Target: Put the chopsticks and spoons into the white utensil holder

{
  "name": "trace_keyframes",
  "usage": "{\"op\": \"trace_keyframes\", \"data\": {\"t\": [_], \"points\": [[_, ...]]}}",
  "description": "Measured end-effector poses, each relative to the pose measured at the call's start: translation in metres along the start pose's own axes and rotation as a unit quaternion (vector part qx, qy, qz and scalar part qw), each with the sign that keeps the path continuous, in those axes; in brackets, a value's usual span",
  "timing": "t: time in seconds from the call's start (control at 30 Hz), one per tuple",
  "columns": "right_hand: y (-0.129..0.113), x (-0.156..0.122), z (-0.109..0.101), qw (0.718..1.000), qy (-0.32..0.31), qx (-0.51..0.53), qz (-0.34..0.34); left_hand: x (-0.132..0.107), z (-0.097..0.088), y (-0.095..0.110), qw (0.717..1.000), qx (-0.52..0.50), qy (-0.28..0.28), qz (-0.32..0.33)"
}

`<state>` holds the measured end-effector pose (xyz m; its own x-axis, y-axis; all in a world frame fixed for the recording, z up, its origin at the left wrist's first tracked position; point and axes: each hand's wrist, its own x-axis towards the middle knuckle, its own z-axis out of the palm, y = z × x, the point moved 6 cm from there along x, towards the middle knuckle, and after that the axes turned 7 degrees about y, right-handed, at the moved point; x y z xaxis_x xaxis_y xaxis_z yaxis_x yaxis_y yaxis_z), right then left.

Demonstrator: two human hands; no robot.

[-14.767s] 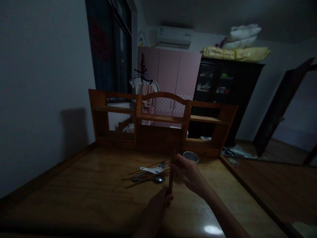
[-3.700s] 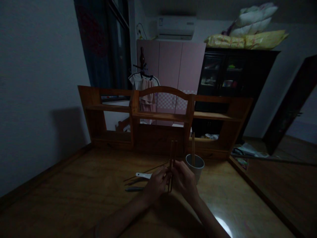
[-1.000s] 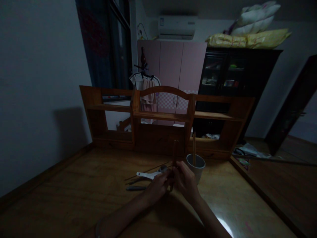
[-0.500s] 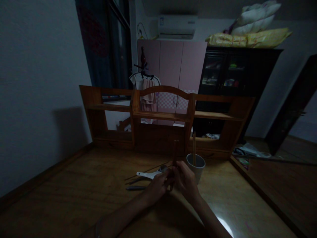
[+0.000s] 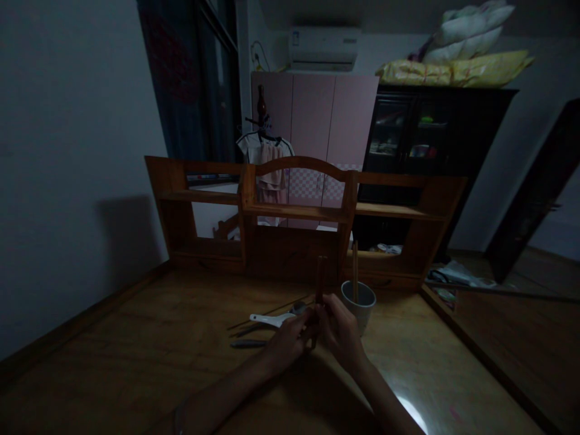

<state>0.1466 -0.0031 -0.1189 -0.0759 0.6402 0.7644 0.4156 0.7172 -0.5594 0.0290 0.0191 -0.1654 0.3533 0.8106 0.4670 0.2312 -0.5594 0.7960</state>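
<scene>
Both my left hand and my right hand are closed round a pair of dark reddish-brown chopsticks, held upright over the table. The lower tips show just below my fingers. Close to my left hand lie a white spoon, a grey-handled utensil whose other end my hand hides, and a thin dark stick. A dark metal piece is partly covered by my fingers. Beside my right hand stands a grey cup with light wooden chopsticks in it.
A wooden shelf unit runs along the back of the wooden table. At the left is a white wall; a raised wooden edge bounds the right side. Light glares off the tabletop near my right forearm.
</scene>
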Motion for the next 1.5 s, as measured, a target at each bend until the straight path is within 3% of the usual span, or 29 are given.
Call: {"op": "trace_keyframes", "data": {"t": [0.83,1.1,1.23,1.4,1.5], "points": [[0.006,0.004,-0.001,0.999,0.022,-0.027,0.034,0.005,0.004,-0.002,0.999,-0.049,-0.009,0.005],[-0.008,0.009,0.002,0.997,0.006,-0.073,0.022,0.003,-0.006,0.009,0.999,-0.028,-0.004,0.033],[-0.023,0.032,-0.027,0.995,0.03,-0.089,0.045,0.0,-0.013,0.013,0.999,-0.01,-0.003,0.045],[-0.046,0.09,-0.105,0.983,0.153,-0.073,0.066,0.002,-0.014,0.002,0.999,0.01,0.006,0.051],[-0.041,0.115,-0.141,0.976,0.186,-0.093,0.066,0.001,-0.012,0.001,0.997,0.024,0.002,0.073]]}}
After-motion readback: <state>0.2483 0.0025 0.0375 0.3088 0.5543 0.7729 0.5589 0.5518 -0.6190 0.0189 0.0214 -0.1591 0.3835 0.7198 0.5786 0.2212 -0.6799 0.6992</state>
